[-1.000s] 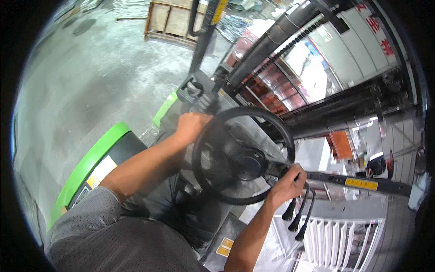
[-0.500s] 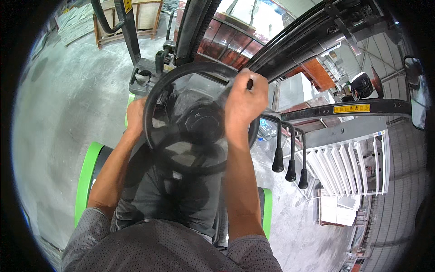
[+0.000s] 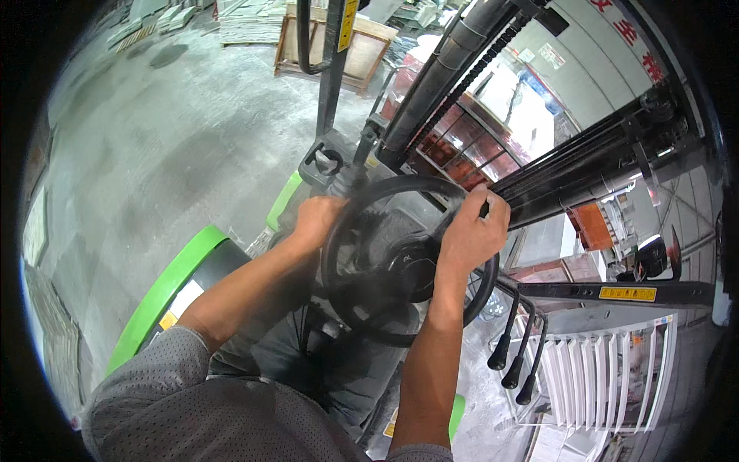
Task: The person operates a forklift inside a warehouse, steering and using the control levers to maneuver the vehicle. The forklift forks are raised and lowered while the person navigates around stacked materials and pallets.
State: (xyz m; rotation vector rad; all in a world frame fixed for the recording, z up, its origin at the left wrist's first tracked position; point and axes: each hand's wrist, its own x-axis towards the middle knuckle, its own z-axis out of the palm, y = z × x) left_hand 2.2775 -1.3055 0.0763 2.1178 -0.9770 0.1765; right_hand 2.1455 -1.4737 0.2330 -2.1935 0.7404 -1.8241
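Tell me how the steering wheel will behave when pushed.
The steering wheel looks rigid, so it likely turns about its hub rather than flexing. Both hands, left and right, grip the rim, so it probably isn't slippery.

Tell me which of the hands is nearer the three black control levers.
Right. The right hand grips the steering wheel rim above the levers; the left hand grips the wheel's far side.

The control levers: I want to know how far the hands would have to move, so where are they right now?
In the head view, the three black-knobbed control levers hang lower right of the steering wheel, just below the right hand gripping its rim.
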